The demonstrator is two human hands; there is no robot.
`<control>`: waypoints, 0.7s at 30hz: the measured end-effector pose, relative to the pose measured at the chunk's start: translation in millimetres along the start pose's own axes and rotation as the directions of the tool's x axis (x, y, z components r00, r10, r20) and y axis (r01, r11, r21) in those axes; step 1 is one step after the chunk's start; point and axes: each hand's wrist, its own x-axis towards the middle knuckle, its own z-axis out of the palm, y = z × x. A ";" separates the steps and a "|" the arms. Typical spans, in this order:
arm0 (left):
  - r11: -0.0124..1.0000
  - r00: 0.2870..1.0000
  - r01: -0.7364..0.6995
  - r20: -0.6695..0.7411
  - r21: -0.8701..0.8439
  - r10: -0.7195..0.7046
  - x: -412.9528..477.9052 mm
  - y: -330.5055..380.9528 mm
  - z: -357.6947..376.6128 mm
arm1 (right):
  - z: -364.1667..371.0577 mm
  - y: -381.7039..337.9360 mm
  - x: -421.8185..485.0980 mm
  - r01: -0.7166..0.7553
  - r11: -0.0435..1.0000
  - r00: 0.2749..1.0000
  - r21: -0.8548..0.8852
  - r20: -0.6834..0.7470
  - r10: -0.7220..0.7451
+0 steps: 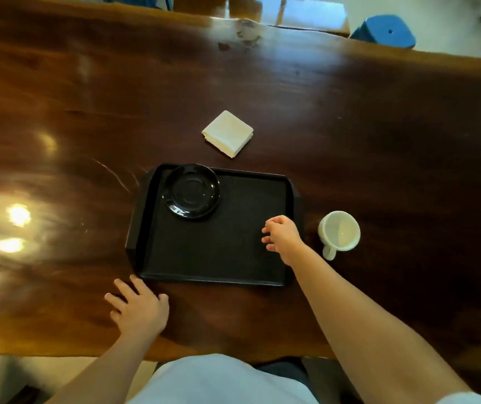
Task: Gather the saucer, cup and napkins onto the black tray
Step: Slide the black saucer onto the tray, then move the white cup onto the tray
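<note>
A black tray [222, 258] lies on the dark wooden table. A glossy black saucer [192, 193] sits in the tray's far left corner. A folded stack of white napkins [228, 133] rests on the table just beyond the tray. To the tray's right stands an empty white cup [339, 232], handle pointing toward me. My right hand [282, 235] hovers over the tray's right side, fingers loosely curled and holding nothing, a short way left of the cup. My left hand [139, 307] lies flat on the table by the tray's near left corner, fingers spread.
The wooden table [88, 112] stretches wide on all sides, its near edge just below my left hand. A blue stool [385, 32] stands past the far edge at the upper right. Bright light glare marks the tabletop on the left.
</note>
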 end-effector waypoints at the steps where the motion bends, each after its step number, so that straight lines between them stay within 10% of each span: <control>1: 1.000 1.000 0.016 0.004 -0.010 -0.016 -5.3 8.3 3.7 | -18.4 8.2 -1.8 -0.013 1.000 1.000 -0.010 -0.028 0.013; 12: 0.995 0.996 0.087 0.006 -0.054 -0.087 -74.9 92.7 58.8 | -160.5 78.3 2.0 0.057 0.990 0.924 -0.129 -0.369 -0.102; 21: 0.991 0.991 0.120 -0.043 -0.065 -0.123 -105.1 131.4 98.9 | -174.4 89.4 35.7 -0.019 0.999 0.964 0.043 -0.264 0.030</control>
